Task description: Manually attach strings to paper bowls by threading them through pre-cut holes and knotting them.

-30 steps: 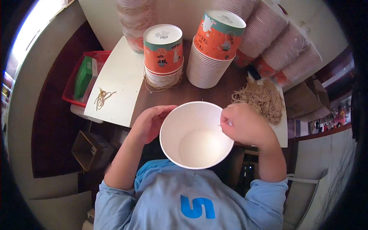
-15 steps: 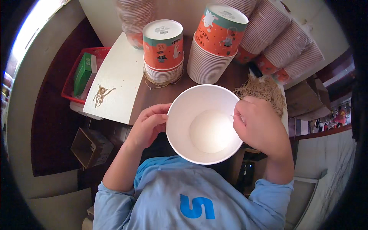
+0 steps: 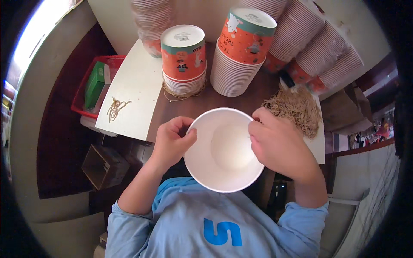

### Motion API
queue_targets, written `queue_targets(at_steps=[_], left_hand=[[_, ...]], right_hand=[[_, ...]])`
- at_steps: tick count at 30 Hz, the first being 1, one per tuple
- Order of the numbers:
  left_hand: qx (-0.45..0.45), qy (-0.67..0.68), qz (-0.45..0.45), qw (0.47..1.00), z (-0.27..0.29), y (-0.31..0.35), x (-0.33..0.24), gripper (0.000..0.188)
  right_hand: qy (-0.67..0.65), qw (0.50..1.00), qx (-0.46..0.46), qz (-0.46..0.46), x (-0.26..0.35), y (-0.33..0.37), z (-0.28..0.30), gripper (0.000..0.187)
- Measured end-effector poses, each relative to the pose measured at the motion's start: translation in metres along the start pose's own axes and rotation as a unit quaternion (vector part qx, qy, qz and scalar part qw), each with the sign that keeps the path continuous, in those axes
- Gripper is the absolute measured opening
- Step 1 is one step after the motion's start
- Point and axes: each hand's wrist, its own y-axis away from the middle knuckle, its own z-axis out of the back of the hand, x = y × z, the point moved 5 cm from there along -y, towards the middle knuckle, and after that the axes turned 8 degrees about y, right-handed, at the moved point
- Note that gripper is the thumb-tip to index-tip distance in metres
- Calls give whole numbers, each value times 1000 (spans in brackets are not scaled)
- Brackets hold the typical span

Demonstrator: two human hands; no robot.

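Observation:
A white paper bucket, its open mouth facing me, is held in front of my chest at the table's near edge. My left hand grips its left rim, the thumb over the edge and the fingers on the outer wall. At the right rim, my right hand is closed with fingers pinched; its fingertips are partly hidden, and whether they also hold something small I cannot make out. Beyond the bucket stand two upside-down stacks of printed orange and green buckets, a short stack with cord round its base and a taller stack.
A heap of tan cords lies at the table's right, and a few loose cords at its left. Plastic-wrapped bucket stacks line the back. Left of the table are a red basket and a cardboard box.
The bucket has come lower and slightly left, closer to my chest. My left thumb now lies over the rim. My right hand has shifted left with the bucket.

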Motion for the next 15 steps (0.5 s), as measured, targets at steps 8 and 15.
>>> queue_targets(at_steps=[8, 15], left_hand=[[75, 4, -2, 997, -5, -6, 4, 17], [144, -41, 42, 988, -8, -4, 3, 17]], right_hand=[[-94, 993, 77, 1, -7, -5, -41, 9], [-141, 988, 54, -29, -6, 4, -53, 9]])
